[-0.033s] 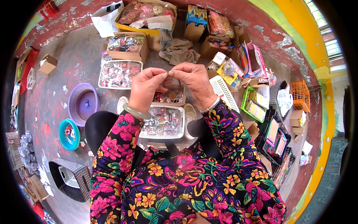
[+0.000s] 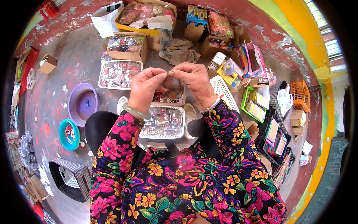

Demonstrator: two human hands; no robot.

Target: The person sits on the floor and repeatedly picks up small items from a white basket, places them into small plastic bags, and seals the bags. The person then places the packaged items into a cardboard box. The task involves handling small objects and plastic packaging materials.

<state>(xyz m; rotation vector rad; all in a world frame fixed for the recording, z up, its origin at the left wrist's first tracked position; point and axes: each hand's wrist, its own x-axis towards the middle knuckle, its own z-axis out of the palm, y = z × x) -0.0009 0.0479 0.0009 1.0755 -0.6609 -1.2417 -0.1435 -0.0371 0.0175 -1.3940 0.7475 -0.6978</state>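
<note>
My left hand (image 2: 146, 85) and my right hand (image 2: 198, 84) meet in front of me, thumbs and forefingers pinched tip to tip. What the fingertips hold, if anything, is too small to make out; a see-through sheen shows just below them. Under my hands stands an open box (image 2: 179, 103) of small clear-wrapped pieces, partly hidden by my left hand. Nearer me, between my feet, a white plastic basket (image 2: 183, 123) is filled with small clear packets (image 2: 163, 121). Behind my left hand, another white basket (image 2: 100, 79) holds similar packets with pink and red pieces.
Cartons (image 2: 126, 55) and a brown cloth (image 2: 180, 51) lie at the back. Left are a purple basin (image 2: 73, 106), a teal basin (image 2: 62, 135) and a tipped checkered bin (image 2: 82, 174). Right are a white basket (image 2: 223, 91), a green tray (image 2: 245, 101), black crates (image 2: 266, 149) and an orange crate (image 2: 300, 96).
</note>
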